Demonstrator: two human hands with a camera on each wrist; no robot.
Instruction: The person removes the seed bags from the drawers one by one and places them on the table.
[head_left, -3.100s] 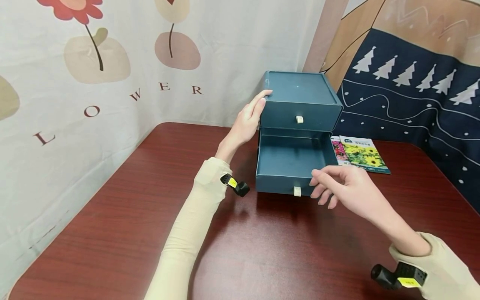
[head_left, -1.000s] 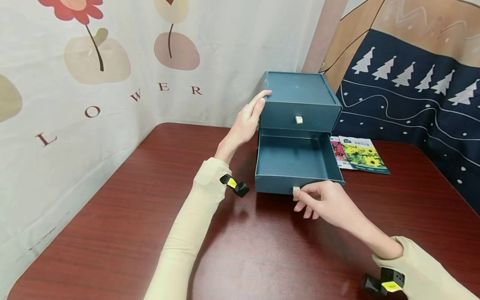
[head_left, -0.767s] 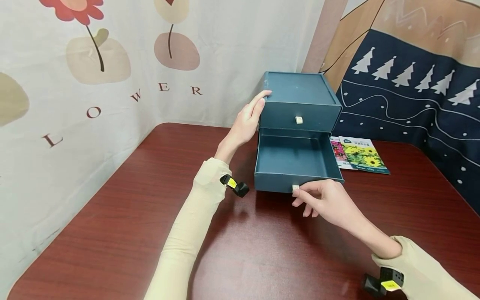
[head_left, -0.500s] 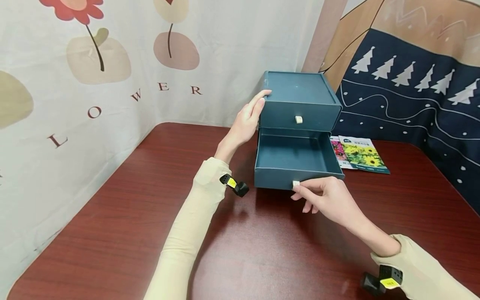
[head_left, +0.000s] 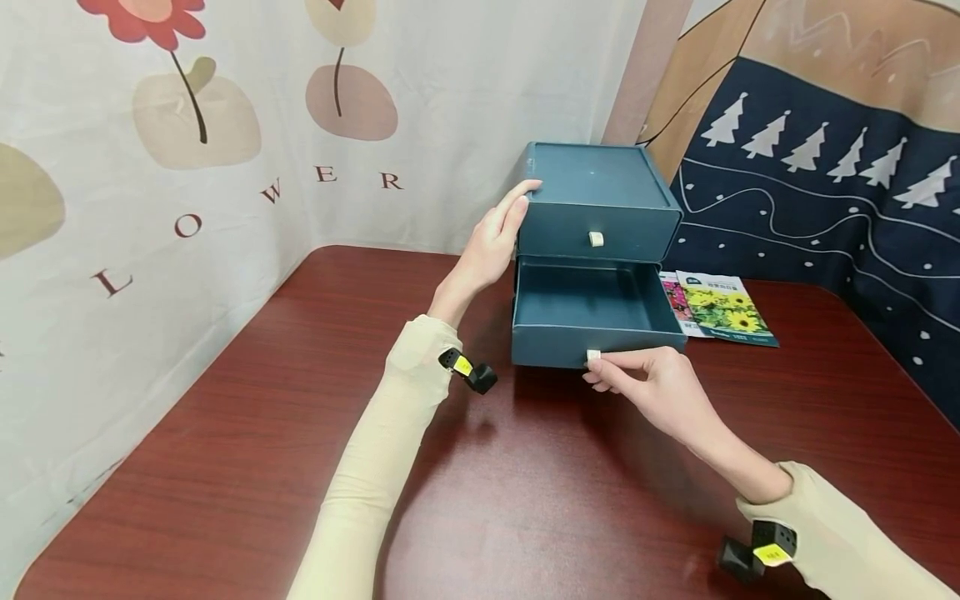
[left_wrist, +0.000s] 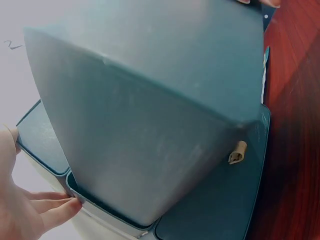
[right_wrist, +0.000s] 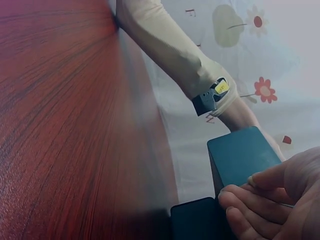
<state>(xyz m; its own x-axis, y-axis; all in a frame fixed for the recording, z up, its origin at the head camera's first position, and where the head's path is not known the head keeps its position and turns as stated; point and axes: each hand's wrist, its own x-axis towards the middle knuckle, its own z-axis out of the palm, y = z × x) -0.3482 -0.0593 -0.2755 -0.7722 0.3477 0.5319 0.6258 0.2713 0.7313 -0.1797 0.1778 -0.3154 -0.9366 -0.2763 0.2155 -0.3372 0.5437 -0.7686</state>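
A blue two-drawer storage box (head_left: pixel 600 179) stands on the table. Its upper drawer (head_left: pixel 630 236) is in; the lower drawer (head_left: pixel 551 344) is pulled partway out, and nothing shows inside it. My left hand (head_left: pixel 491 242) rests on the box's left side and top edge with its fingers extended. In the left wrist view, fingers (left_wrist: pixel 52 207) of that hand touch the box. My right hand (head_left: pixel 660 387) pinches the lower drawer's pale pull tab (head_left: pixel 593 356) between thumb and fingertips. In the right wrist view, the right hand (right_wrist: pixel 280 195) hides the tab.
Flower-picture seed packets (head_left: pixel 723 308) lie on the dark red wooden table (head_left: pixel 300 433), close to the right side of the box. A white printed curtain (head_left: pixel 465 100) hangs behind and to the left. Navy cloth with white trees (head_left: pixel 810 192) hangs at the right.
My right hand has moved left onto the lower drawer's pull tab and pinched it. The drawer has slid inward, into the box. My left hand has stayed in place.
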